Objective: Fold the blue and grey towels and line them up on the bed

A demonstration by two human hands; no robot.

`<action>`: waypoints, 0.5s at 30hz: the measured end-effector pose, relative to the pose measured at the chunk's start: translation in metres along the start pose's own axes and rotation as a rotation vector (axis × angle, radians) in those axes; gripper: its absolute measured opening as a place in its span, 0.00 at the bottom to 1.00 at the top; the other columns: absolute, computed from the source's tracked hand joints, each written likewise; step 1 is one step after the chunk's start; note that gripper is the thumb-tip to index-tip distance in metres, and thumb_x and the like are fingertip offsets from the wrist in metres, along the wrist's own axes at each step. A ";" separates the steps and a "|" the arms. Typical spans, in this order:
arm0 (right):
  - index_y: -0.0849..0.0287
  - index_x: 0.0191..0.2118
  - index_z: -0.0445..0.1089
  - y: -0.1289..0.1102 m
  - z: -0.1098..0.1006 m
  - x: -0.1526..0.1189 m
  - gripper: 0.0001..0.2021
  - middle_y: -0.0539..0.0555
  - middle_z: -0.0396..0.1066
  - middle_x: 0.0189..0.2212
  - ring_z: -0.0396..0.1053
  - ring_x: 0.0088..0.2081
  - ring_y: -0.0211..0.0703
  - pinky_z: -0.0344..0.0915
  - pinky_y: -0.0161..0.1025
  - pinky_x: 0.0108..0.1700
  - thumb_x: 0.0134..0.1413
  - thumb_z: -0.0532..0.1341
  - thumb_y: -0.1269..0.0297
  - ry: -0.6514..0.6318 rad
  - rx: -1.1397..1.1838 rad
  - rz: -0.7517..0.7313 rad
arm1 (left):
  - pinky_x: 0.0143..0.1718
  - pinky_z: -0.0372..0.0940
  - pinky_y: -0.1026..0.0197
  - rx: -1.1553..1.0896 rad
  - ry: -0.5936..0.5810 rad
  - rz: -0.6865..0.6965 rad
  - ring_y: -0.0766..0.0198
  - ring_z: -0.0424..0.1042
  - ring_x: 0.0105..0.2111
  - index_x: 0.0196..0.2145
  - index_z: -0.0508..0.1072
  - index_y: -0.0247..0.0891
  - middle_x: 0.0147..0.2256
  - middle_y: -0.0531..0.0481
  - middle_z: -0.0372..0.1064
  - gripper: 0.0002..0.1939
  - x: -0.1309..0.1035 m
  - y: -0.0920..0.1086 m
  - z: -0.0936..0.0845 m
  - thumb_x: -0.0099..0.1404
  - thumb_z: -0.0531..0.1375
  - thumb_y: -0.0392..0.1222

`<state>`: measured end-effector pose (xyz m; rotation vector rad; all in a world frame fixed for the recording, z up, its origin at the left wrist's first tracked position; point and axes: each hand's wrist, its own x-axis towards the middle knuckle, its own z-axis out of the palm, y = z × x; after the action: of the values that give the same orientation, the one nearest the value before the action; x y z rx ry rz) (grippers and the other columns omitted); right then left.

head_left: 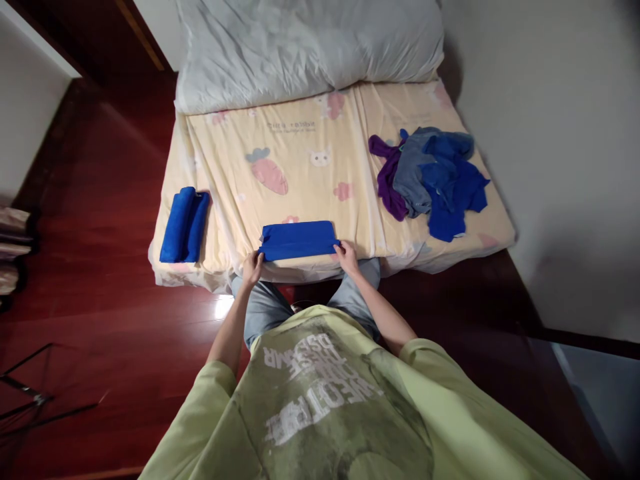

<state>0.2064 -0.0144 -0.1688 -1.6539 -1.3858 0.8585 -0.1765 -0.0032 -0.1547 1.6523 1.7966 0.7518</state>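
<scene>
A blue cloth [300, 239], folded into a long rectangle, lies flat near the front edge of the bed. My left hand [253, 268] pinches its near left corner, and my right hand [346, 257] grips its near right corner. The fingers of both hands are closed on the fabric. To the left, two rolled or folded blue cloths [184, 225] lie side by side at the bed's corner. On the right is a loose heap of crumpled cloths [434, 177] in purple, grey-blue and blue.
The bed [320, 143] has a pale yellow sheet with carrot and cat prints. A large light grey bundle [310, 47] lies across its far side. A wall [555, 147] stands at the right. Thin black stand legs [37, 399] are on the red floor at lower left.
</scene>
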 end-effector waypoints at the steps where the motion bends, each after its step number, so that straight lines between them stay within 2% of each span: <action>1: 0.56 0.35 0.70 0.000 0.001 0.001 0.22 0.56 0.75 0.30 0.73 0.33 0.50 0.74 0.46 0.44 0.62 0.55 0.40 0.010 -0.011 0.006 | 0.47 0.69 0.49 0.005 0.003 -0.006 0.52 0.74 0.40 0.38 0.73 0.43 0.36 0.44 0.73 0.16 0.001 0.001 0.000 0.72 0.52 0.55; 4: 0.56 0.36 0.71 0.003 0.006 0.005 0.24 0.58 0.77 0.33 0.75 0.35 0.52 0.75 0.47 0.44 0.61 0.56 0.38 0.048 -0.019 0.021 | 0.46 0.70 0.51 0.001 0.011 -0.026 0.54 0.74 0.38 0.37 0.73 0.43 0.34 0.44 0.74 0.16 0.003 0.001 0.002 0.71 0.53 0.56; 8: 0.58 0.40 0.74 0.008 0.011 0.011 0.24 0.61 0.79 0.37 0.77 0.38 0.54 0.75 0.48 0.45 0.58 0.60 0.39 0.116 -0.027 0.055 | 0.44 0.71 0.52 -0.025 0.029 -0.067 0.54 0.75 0.36 0.40 0.74 0.42 0.34 0.45 0.76 0.15 0.004 0.002 0.003 0.69 0.55 0.54; 15: 0.59 0.38 0.75 0.009 0.012 0.015 0.20 0.61 0.80 0.34 0.78 0.35 0.52 0.77 0.48 0.44 0.56 0.64 0.44 0.145 -0.017 0.086 | 0.44 0.70 0.54 -0.015 0.029 -0.127 0.54 0.77 0.37 0.43 0.74 0.40 0.35 0.45 0.77 0.14 0.004 0.011 0.001 0.69 0.57 0.50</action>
<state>0.2019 0.0013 -0.1824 -1.7635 -1.2336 0.7603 -0.1690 0.0013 -0.1477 1.5082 1.8921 0.7345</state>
